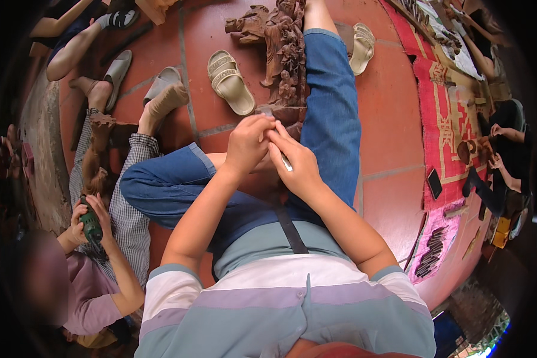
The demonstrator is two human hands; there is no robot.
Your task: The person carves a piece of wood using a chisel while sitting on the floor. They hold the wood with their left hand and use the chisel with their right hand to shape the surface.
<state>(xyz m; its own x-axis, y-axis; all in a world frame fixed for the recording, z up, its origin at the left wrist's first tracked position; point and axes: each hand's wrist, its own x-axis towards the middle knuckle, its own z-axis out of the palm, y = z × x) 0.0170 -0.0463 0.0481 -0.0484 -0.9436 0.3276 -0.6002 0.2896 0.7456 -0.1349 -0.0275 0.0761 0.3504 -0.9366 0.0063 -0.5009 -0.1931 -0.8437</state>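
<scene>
- One left hand [246, 145] and one right hand [298, 165] of the wearer
- One slim metal hand tool [287, 162]
- One large carved wooden figure sculpture [277, 45]
- Two beige slide sandals [237, 94]
- Two grey slide sandals [121, 68] at left
- One green handheld power tool [91, 227]
- Two co-worker's hands [77, 224] at left
- One black smartphone [434, 184]
- Red patterned matting [426, 107]: one or two mats, cannot tell
- One pink sheet [432, 219]
- Dark slim pieces [429, 256]: many, too small to count

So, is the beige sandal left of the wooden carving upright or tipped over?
Upright. The beige sandal shows its footbed facing up, its strap arching above.
</scene>
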